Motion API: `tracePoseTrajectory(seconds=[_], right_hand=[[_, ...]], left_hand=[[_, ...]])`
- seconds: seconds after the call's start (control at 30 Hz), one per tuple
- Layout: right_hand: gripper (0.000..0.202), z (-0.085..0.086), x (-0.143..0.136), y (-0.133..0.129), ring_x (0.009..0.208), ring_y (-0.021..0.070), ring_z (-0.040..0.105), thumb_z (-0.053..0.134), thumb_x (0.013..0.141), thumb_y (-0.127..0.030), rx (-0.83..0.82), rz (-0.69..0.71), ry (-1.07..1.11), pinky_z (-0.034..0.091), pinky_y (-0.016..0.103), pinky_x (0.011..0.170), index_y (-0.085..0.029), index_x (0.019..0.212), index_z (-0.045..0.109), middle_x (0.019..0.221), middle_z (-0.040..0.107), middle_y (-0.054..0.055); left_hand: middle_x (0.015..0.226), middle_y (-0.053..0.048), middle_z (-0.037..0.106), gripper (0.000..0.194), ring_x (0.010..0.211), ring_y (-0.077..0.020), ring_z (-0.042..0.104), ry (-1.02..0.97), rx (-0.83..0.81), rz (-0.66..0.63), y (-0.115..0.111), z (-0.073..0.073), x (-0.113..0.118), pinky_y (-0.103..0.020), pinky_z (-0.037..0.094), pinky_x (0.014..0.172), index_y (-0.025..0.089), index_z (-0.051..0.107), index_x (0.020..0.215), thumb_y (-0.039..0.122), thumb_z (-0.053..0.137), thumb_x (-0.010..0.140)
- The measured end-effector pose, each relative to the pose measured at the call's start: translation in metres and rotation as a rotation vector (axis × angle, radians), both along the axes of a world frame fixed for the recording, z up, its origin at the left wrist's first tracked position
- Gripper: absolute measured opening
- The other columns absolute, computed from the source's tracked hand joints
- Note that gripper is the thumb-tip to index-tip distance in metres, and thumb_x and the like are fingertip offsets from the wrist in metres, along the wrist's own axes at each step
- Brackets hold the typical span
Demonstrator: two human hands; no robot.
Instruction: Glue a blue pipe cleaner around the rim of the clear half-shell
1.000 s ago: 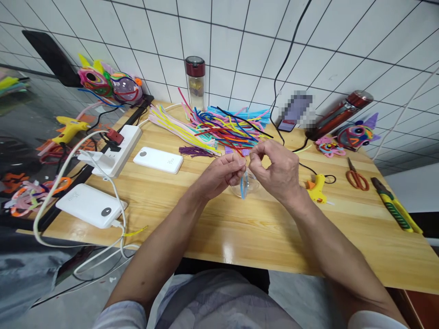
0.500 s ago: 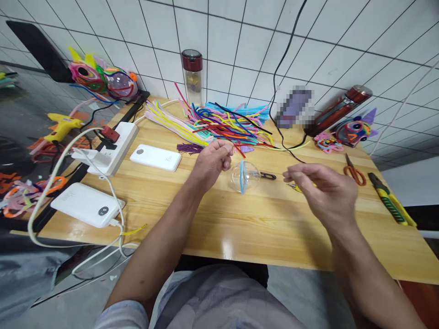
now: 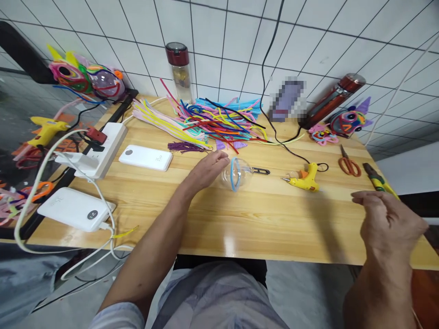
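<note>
My left hand (image 3: 207, 171) is beside the left edge of a clear plastic ball (image 3: 244, 176) with a light blue band (image 3: 235, 174); its fingers are together, and whatever they may hold is hidden. Over the table's right side, my right hand (image 3: 384, 214) has its thumb and fingers pinched, with anything between them too small to tell. A black clip-like piece (image 3: 261, 171) lies against the ball's right side. Between the ball and my right hand rests a yellow glue gun (image 3: 307, 179). Purple pieces (image 3: 240, 144) lie behind the ball.
Coloured pipe cleaners (image 3: 219, 119) are piled at the back, near a glass bottle (image 3: 181, 75). Scissors (image 3: 349, 163) and yellow-green pliers (image 3: 378, 180) lie on the right. At left are a power strip (image 3: 107, 148), white power banks (image 3: 146, 157) and loose cables.
My right hand has moved right and toward the table's right edge, uncovering the yellow glue gun. My left hand has turned flatter beside the ball, its fingers pointing right. The view has shifted slightly.
</note>
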State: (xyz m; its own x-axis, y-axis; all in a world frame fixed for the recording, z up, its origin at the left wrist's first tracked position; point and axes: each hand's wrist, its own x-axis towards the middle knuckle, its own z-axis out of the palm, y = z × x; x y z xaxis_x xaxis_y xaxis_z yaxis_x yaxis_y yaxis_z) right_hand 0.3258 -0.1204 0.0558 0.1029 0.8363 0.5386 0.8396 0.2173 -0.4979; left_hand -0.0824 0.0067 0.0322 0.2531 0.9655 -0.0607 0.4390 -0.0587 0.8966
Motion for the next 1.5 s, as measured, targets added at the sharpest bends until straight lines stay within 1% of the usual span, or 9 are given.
tracePoseTrajectory(seconds=[0.1, 0.23, 0.33, 0.43, 0.73, 0.9, 1.03, 1.23, 1.5], right_hand=[[0.022, 0.005, -0.029, 0.002, 0.092, 0.038, 0.077, 0.058, 0.102, -0.021, 0.074, -0.162, -0.116, 0.056, 0.054, 0.079, -0.03, 0.091, 0.075, 0.09, 0.076, 0.008], [0.012, 0.006, -0.09, 0.019, 0.083, 0.0287, 0.079, 0.067, 0.104, -0.032, -0.087, 0.16, -0.031, 0.063, 0.045, 0.075, -0.029, 0.112, 0.076, 0.1, 0.082, 0.007], [0.053, -0.001, -0.133, 0.042, 0.084, 0.0273, 0.081, 0.071, 0.103, -0.044, -0.347, 0.353, -0.077, 0.067, 0.045, 0.077, -0.024, 0.151, 0.062, 0.125, 0.082, 0.014], [0.07, -0.011, -0.156, 0.064, 0.096, 0.0316, 0.082, 0.073, 0.1, -0.051, -0.448, 0.427, -0.13, 0.068, 0.052, 0.087, -0.021, 0.16, 0.056, 0.146, 0.074, 0.02], [0.073, -0.015, -0.157, 0.092, 0.093, 0.0278, 0.078, 0.068, 0.098, -0.072, -0.555, 0.456, 0.318, 0.065, 0.045, 0.079, -0.026, 0.155, 0.064, 0.136, 0.079, 0.013], [0.072, -0.015, -0.166, 0.105, 0.073, 0.0225, 0.073, 0.071, 0.089, -0.086, -0.621, 0.505, 0.619, 0.059, 0.035, 0.062, -0.024, 0.126, 0.076, 0.088, 0.078, 0.004], [0.075, -0.022, -0.175, 0.108, 0.065, 0.0216, 0.072, 0.075, 0.08, -0.093, -0.668, 0.5, 0.792, 0.056, 0.031, 0.053, -0.022, 0.106, 0.076, 0.075, 0.076, 0.003], [0.084, -0.022, -0.18, 0.105, 0.056, 0.0192, 0.07, 0.07, 0.076, -0.099, -0.717, 0.463, 0.88, 0.05, 0.029, 0.045, -0.021, 0.105, 0.075, 0.087, 0.084, 0.009], [0.09, -0.02, -0.178, 0.1, 0.047, 0.0193, 0.064, 0.061, 0.073, -0.107, -0.791, 0.44, 0.848, 0.045, 0.03, 0.042, -0.021, 0.092, 0.076, 0.062, 0.073, 0.005]], left_hand=[[0.106, -0.004, 0.073, 0.029, 0.106, -0.0247, 0.066, 0.036, 0.027, -0.147, 0.0, -0.002, -0.003, -0.039, 0.053, 0.101, 0.024, 0.064, 0.095, 0.043, 0.044, 0.103], [0.107, -0.006, 0.072, 0.037, 0.105, -0.0247, 0.068, 0.023, 0.058, -0.278, -0.003, -0.004, -0.002, -0.04, 0.054, 0.104, 0.024, 0.062, 0.096, 0.047, 0.035, 0.107], [0.107, -0.006, 0.072, 0.04, 0.106, -0.025, 0.068, 0.033, 0.053, -0.296, -0.004, -0.007, 0.0, -0.04, 0.055, 0.105, 0.024, 0.061, 0.094, 0.049, 0.032, 0.109], [0.113, -0.007, 0.074, 0.039, 0.111, -0.0242, 0.068, 0.021, 0.081, -0.308, -0.003, -0.013, 0.001, -0.04, 0.055, 0.109, 0.024, 0.063, 0.097, 0.045, 0.032, 0.11], [0.139, -0.01, 0.078, 0.067, 0.128, -0.0309, 0.069, -0.281, -0.034, -0.126, -0.005, -0.006, 0.007, -0.046, 0.054, 0.117, 0.021, 0.076, 0.131, 0.07, 0.035, 0.111], [0.159, -0.014, 0.067, 0.076, 0.141, -0.0351, 0.064, -0.378, -0.009, -0.085, -0.007, -0.003, 0.008, -0.049, 0.053, 0.12, 0.022, 0.065, 0.154, 0.077, 0.04, 0.108], [0.172, -0.017, 0.055, 0.079, 0.146, -0.0349, 0.062, -0.404, 0.008, -0.041, -0.009, -0.005, 0.008, -0.05, 0.054, 0.119, 0.022, 0.05, 0.167, 0.075, 0.042, 0.108], [0.167, -0.015, 0.06, 0.077, 0.137, -0.0308, 0.067, -0.399, 0.032, -0.077, -0.015, 0.003, 0.009, -0.043, 0.058, 0.108, 0.025, 0.055, 0.163, 0.076, 0.043, 0.107], [0.146, -0.013, 0.071, 0.07, 0.12, -0.0269, 0.069, -0.368, 0.02, -0.135, -0.018, 0.013, 0.012, -0.036, 0.059, 0.094, 0.021, 0.066, 0.146, 0.074, 0.04, 0.109]])
